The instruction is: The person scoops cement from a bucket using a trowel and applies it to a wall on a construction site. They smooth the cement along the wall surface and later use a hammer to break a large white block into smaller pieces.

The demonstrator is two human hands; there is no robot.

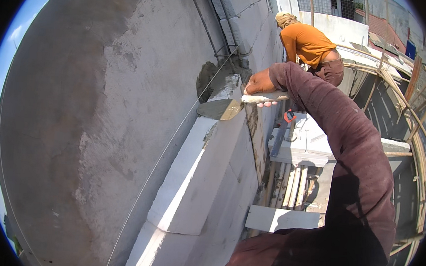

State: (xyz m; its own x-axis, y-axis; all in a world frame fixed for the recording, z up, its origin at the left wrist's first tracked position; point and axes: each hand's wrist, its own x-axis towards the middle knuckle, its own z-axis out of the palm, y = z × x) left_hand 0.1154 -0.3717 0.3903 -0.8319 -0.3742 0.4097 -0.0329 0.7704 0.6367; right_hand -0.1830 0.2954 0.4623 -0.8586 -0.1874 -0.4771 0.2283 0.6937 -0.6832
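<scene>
Trowel (229,109) — right grip (261,84) curled closed round whitish handle (270,96).

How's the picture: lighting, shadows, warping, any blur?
Head view: hard sunlight, with a bright streak along the white blocks; dark shadow across the sleeve; poles bow near the right rim, likely fisheye distortion; black corners; trowel outline readable, no obvious blur.

sunlit | grey wall (100,125), left | grilled window (315,2), upper right | red roof (389,34), possibly tiled
</scene>
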